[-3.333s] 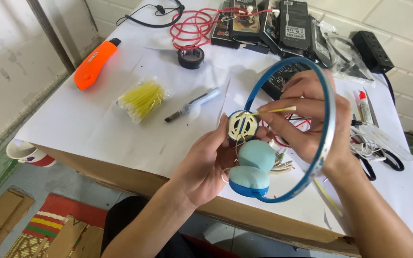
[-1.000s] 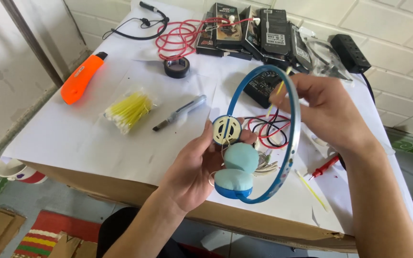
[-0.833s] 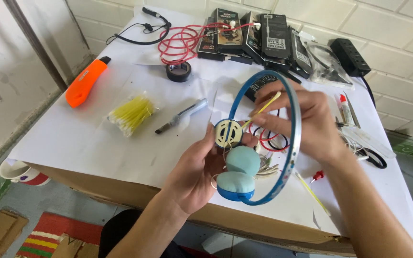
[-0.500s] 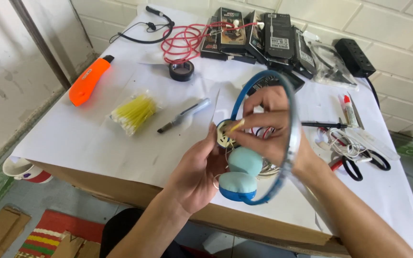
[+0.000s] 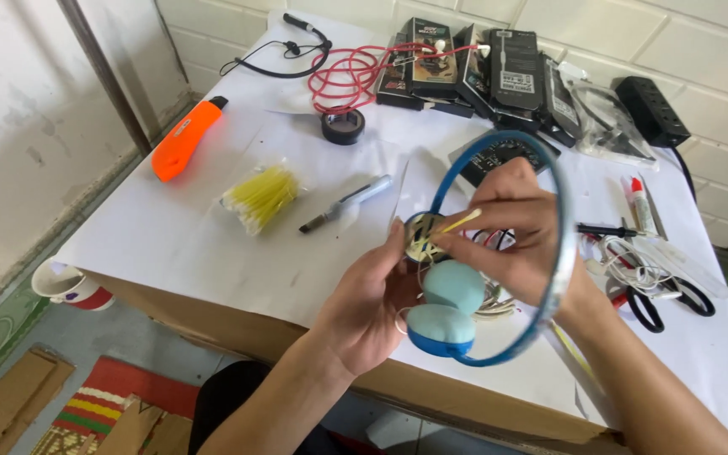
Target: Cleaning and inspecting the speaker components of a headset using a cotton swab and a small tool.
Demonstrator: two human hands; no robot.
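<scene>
Headphones (image 5: 499,278), blue-banded with pale blue ear pads, sit above the near edge of a white paper-covered table (image 5: 179,244) by a tiled wall. Left hand (image 5: 372,303) grips the opened earcup; right hand (image 5: 516,232) pinches a yellow stick (image 5: 457,223). Earcup innards are too small to read.

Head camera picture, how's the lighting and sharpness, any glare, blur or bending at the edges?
Head view: soft, even daylight, only faint shadows on the white table; no harsh glare, though the white surface is bright; the left hand, right hand and blue headphones look reasonably sharp; the wide lens bows the table edges and the wall tiles.
</scene>
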